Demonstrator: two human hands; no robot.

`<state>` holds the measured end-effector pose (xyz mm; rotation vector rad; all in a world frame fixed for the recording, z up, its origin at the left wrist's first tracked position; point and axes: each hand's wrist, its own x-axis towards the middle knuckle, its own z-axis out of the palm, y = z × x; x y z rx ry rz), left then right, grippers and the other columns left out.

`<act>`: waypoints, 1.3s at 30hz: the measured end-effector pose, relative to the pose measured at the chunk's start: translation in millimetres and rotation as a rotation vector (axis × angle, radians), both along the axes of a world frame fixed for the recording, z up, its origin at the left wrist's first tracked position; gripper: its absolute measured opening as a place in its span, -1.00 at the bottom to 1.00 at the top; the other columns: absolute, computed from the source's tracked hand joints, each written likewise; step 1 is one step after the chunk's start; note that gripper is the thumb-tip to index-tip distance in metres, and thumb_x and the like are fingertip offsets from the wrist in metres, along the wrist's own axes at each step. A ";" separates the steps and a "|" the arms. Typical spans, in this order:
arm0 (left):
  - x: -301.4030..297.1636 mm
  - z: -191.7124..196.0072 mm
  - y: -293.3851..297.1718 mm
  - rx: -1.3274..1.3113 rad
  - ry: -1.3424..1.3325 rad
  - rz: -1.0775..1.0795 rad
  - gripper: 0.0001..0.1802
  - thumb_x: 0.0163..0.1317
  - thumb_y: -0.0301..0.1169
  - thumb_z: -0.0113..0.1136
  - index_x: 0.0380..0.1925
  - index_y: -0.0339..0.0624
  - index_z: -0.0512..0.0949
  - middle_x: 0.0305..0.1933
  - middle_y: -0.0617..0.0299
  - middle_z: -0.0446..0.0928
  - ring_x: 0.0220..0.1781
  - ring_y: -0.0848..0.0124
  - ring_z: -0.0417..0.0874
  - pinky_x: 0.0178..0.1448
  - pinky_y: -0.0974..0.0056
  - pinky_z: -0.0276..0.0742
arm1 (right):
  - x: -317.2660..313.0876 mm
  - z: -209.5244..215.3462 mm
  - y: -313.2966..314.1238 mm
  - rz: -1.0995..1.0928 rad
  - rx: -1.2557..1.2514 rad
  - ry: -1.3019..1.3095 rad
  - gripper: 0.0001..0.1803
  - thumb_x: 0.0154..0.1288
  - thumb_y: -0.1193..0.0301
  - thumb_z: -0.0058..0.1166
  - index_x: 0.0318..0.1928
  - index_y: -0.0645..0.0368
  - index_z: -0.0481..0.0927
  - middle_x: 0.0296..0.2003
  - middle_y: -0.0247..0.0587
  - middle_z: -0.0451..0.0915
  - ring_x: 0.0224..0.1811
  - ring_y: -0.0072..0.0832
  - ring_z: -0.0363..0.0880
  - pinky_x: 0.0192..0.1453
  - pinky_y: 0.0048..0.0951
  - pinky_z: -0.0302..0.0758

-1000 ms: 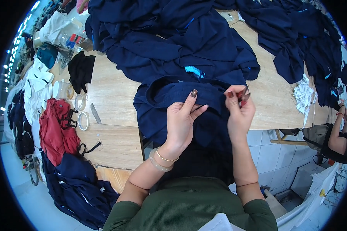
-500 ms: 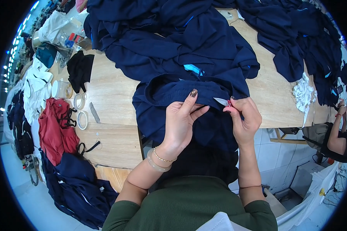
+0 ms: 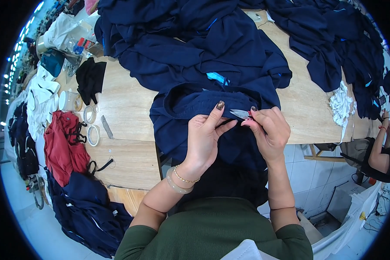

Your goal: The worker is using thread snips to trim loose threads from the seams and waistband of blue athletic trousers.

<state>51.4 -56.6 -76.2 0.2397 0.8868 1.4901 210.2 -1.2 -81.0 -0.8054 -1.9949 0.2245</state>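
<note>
A navy garment (image 3: 177, 130) with a gathered waistband lies over the table's near edge, its waist opening upward. My left hand (image 3: 206, 134) pinches the band's near edge between thumb and fingers. In my right hand (image 3: 271, 130) is a small pair of thread snips (image 3: 239, 113) with pointed metal blades and red at the grip. The blades point left along the waistband, close to my left thumb. Whether they touch cloth or thread I cannot tell. A bright blue patch (image 3: 218, 78) shows on the navy fabric just beyond the waistband.
More navy garments (image 3: 169, 52) are heaped on the wooden table (image 3: 121, 160). At left lie tape rolls (image 3: 92, 135), a grey strip (image 3: 107, 126), a red garment (image 3: 63, 147) and black cloth (image 3: 90, 80). White scraps (image 3: 341, 108) lie at right, near another person's arm (image 3: 379, 147).
My right hand has moved a little left with the snips, bringing the blades closer to my left thumb. My left hand keeps its pinch on the waistband, nearly still.
</note>
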 end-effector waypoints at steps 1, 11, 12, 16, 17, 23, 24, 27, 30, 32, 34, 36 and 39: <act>0.1 1.6 0.1 -0.008 0.004 -0.003 -0.71 0.47 -0.31 0.14 -0.28 -0.33 0.69 -0.22 0.15 0.71 -0.23 0.48 0.71 -0.01 0.33 0.72 | 0.0 0.3 0.1 -0.007 0.014 -0.014 -0.67 -0.05 0.32 0.47 -0.34 0.27 0.67 -0.48 -0.24 0.61 -0.49 -0.38 0.50 -0.47 -0.48 0.37; 1.9 -2.1 -0.9 0.073 0.067 -0.049 -0.82 0.42 -0.49 0.16 -0.06 -0.30 0.63 -0.08 0.23 0.67 -0.10 0.52 0.68 0.07 0.31 0.68 | -1.7 1.0 4.1 0.019 -0.660 0.518 -0.67 0.23 0.51 0.34 -0.02 0.31 0.57 -0.17 -0.27 0.62 -0.14 -0.59 0.58 -0.05 -0.60 0.50; 1.4 -4.0 -1.5 0.071 0.071 -0.048 -0.82 0.42 -0.49 0.16 -0.06 -0.30 0.63 -0.08 0.23 0.67 -0.10 0.52 0.68 0.07 0.31 0.68 | -8.5 6.4 6.3 0.016 -0.610 0.461 -0.62 0.20 0.49 0.36 0.00 0.31 0.57 -0.15 -0.26 0.62 -0.12 -0.57 0.59 -0.03 -0.58 0.50; 5.9 -8.5 -2.8 0.109 0.144 -0.009 -0.83 0.40 -0.52 0.18 -0.07 -0.32 0.63 -0.09 0.24 0.67 -0.11 0.52 0.68 0.06 0.33 0.66 | -27.7 22.2 21.7 0.168 -0.406 -0.032 -0.71 0.14 0.54 0.32 -0.08 0.21 0.68 -0.33 -0.22 0.65 -0.29 -0.46 0.62 -0.19 -0.53 0.50; 7.0 -9.2 -2.6 0.125 0.186 0.019 -0.84 0.40 -0.52 0.18 -0.08 -0.33 0.64 -0.10 0.23 0.67 -0.12 0.52 0.68 0.05 0.33 0.65 | -31.6 22.2 22.8 0.160 -0.460 0.037 -0.84 0.22 0.52 0.28 -0.17 0.23 0.69 -0.42 -0.34 0.65 -0.35 -0.56 0.59 -0.26 -0.51 0.49; 0.1 -15.8 -6.7 0.103 0.106 -0.040 -0.86 0.44 -0.52 0.11 -0.18 -0.28 0.65 -0.14 0.16 0.69 -0.08 0.42 0.73 0.16 0.18 0.68 | -7.2 22.1 48.8 0.022 -0.751 0.770 -0.80 0.44 0.41 0.16 -0.31 0.29 0.64 -0.40 -0.34 0.61 -0.31 -0.69 0.54 -0.13 -0.62 0.50; -1.4 -16.1 -6.3 0.103 0.105 -0.041 -0.86 0.44 -0.52 0.11 -0.18 -0.28 0.65 -0.14 0.16 0.69 -0.08 0.42 0.73 0.16 0.18 0.68 | 3.4 21.2 50.4 0.058 -0.804 0.795 -0.79 0.46 0.39 0.14 -0.30 0.29 0.64 -0.40 -0.35 0.61 -0.32 -0.69 0.53 -0.13 -0.62 0.49; -4.1 -13.5 -2.7 0.104 -0.089 -0.033 -0.80 0.47 -0.39 0.11 -0.18 -0.31 0.64 -0.15 0.17 0.68 -0.10 0.39 0.73 0.16 0.19 0.67 | 5.6 12.8 32.9 -0.009 -0.746 0.748 -0.89 0.35 0.46 0.23 -0.27 0.27 0.67 -0.45 -0.40 0.57 -0.37 -0.68 0.50 -0.27 -0.58 0.44; -7.2 -5.6 -3.1 -0.032 -0.103 0.026 -0.70 0.51 -0.26 0.06 -0.17 -0.29 0.62 -0.17 0.11 0.69 -0.07 0.32 0.74 0.17 0.14 0.68 | -8.0 22.9 11.1 0.081 -0.570 0.235 -0.88 0.19 0.57 0.31 -0.24 0.23 0.68 -0.50 -0.39 0.53 -0.40 -0.67 0.49 -0.35 -0.52 0.39; -6.0 -11.2 -4.9 -0.008 -0.091 -0.060 -0.65 0.53 -0.21 0.01 -0.15 -0.29 0.61 -0.11 0.07 0.69 -0.05 0.29 0.74 0.21 0.10 0.66 | -17.6 -0.2 9.2 0.158 -0.210 0.033 -0.74 0.06 0.65 0.33 -0.18 0.20 0.69 -0.48 -0.35 0.53 -0.41 -0.65 0.51 -0.35 -0.53 0.40; -7.3 -14.5 -6.5 0.004 -0.103 -0.085 -0.65 0.53 -0.21 -0.01 -0.15 -0.29 0.60 -0.09 0.06 0.69 -0.02 0.27 0.74 0.22 0.09 0.65 | -23.2 -4.8 3.7 0.159 -0.232 0.055 -0.81 0.17 0.66 0.26 -0.19 0.21 0.67 -0.43 -0.36 0.57 -0.39 -0.67 0.51 -0.35 -0.53 0.41; -6.1 -12.0 -6.1 0.016 -0.115 -0.108 -0.65 0.54 -0.21 -0.02 -0.14 -0.28 0.60 -0.06 0.05 0.68 0.00 0.26 0.73 0.23 0.09 0.65 | -27.1 -4.5 3.6 0.093 -0.588 0.541 -0.95 0.32 0.61 0.19 -0.24 0.23 0.64 -0.39 -0.37 0.59 -0.38 -0.68 0.50 -0.31 -0.57 0.43; -3.7 -5.4 -4.0 0.003 -0.117 -0.043 -0.67 0.54 -0.23 -0.04 -0.05 -0.24 0.59 -0.01 0.06 0.67 0.10 0.26 0.69 0.25 0.07 0.62 | -9.1 -2.9 13.2 0.051 -0.712 0.701 -0.90 0.43 0.53 0.12 -0.26 0.29 0.62 -0.36 -0.33 0.59 -0.33 -0.66 0.52 -0.20 -0.66 0.44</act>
